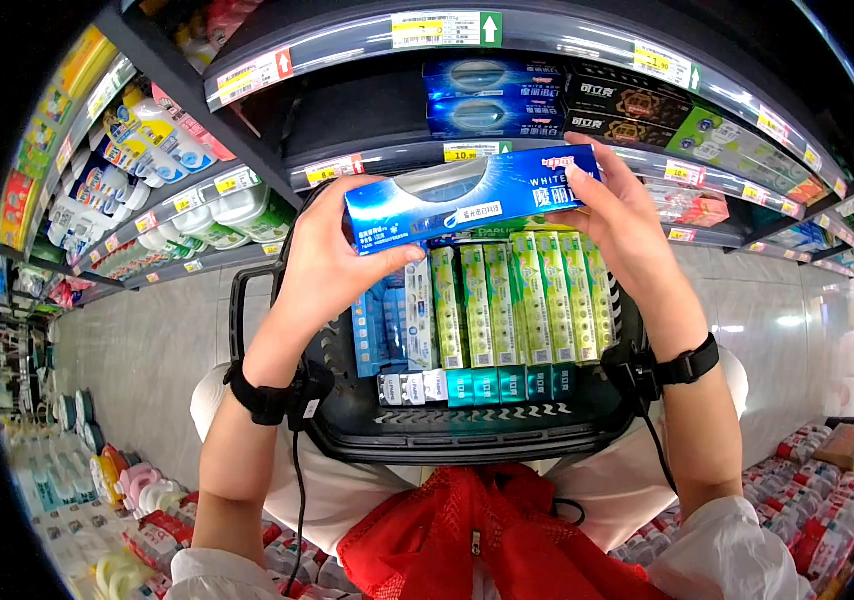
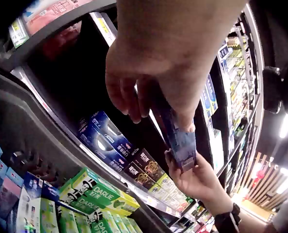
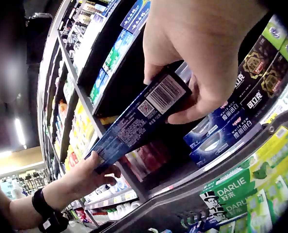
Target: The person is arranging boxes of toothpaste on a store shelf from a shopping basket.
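A blue toothpaste box (image 1: pixel 467 205) with a silvery window in its face is held level between both hands, above a black shopping basket (image 1: pixel 477 445). My left hand (image 1: pixel 322 265) grips its left end, thumb along the lower edge. At the other end my right hand (image 1: pixel 632 230) holds it with the thumb on the front. Its back, with a barcode (image 3: pixel 165 94), faces the right wrist camera. Below, the basket holds green Darlie toothpaste boxes (image 1: pixel 547 300), blue boxes (image 1: pixel 377 325) and a front row of small teal boxes (image 1: pixel 512 387).
Similar blue boxes (image 1: pixel 495 118) are stacked on the shelf ahead, beside dark boxes (image 1: pixel 622 110). Price-tag rails (image 1: pixel 472 153) run along the shelf edges behind the held box. Bottles (image 1: pixel 162 130) fill the left shelves. Wrapped goods (image 1: pixel 817 500) lie low at the right.
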A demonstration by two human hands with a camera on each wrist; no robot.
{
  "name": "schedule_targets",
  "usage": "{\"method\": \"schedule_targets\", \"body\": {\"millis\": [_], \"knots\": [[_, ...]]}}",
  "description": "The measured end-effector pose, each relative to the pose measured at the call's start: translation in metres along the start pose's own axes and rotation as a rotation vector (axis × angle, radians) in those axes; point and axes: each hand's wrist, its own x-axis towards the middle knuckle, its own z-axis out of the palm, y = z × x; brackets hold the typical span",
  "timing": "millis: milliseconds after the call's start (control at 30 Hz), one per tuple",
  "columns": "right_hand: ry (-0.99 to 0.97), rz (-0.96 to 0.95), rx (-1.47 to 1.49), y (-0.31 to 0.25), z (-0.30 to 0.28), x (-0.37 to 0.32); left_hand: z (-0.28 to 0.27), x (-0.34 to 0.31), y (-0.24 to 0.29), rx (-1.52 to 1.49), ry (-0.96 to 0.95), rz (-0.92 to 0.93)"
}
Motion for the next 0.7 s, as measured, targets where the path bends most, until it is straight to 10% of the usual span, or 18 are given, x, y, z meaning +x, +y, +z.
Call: {"method": "schedule_targets", "body": {"millis": [367,700], "knots": [[-0.001,-0.077,-0.02,0.008,-0.006,0.003,0.002,0.008,-0.011,-0.454,-0.156,-0.302],[0.389,-0.14,-0.081,-0.018,-0.023,0.001,0.038,0.071,-0.063,-0.22,0.199,0.014]]}}
